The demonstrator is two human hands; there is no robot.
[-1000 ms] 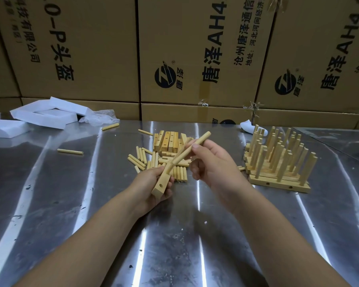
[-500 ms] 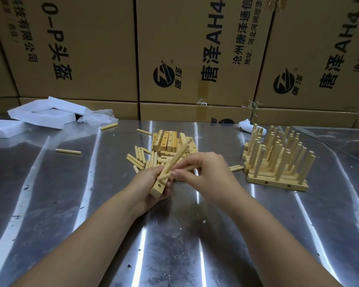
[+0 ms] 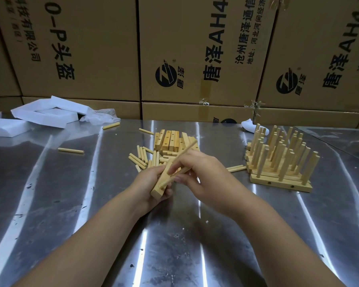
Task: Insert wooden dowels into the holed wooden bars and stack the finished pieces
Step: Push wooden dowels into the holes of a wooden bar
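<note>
Left hand [image 3: 149, 181] grips one holed wooden bar [image 3: 158, 190], fingers curled round it, just in front of the loose bar pile [image 3: 170, 140]. One seated dowel [image 3: 187, 149] slants from the bar toward the pile. Right hand [image 3: 201, 172] pinches a second dowel [image 3: 167, 181] between thumb and fingertips, its tip at the bar's near end; seating cannot be told.

Loose dowels [image 3: 143, 157] touch the pile's left side; count unreadable. Three single dowels [image 3: 71, 150] lie apart, left of the pile. One stack of finished pieces [image 3: 278, 162] stands right of the pile, well apart.

The steel table [image 3: 174, 245] runs wide in front of the pile. Its far edge, behind the pile, meets stacked cardboard boxes [image 3: 195, 48].
</note>
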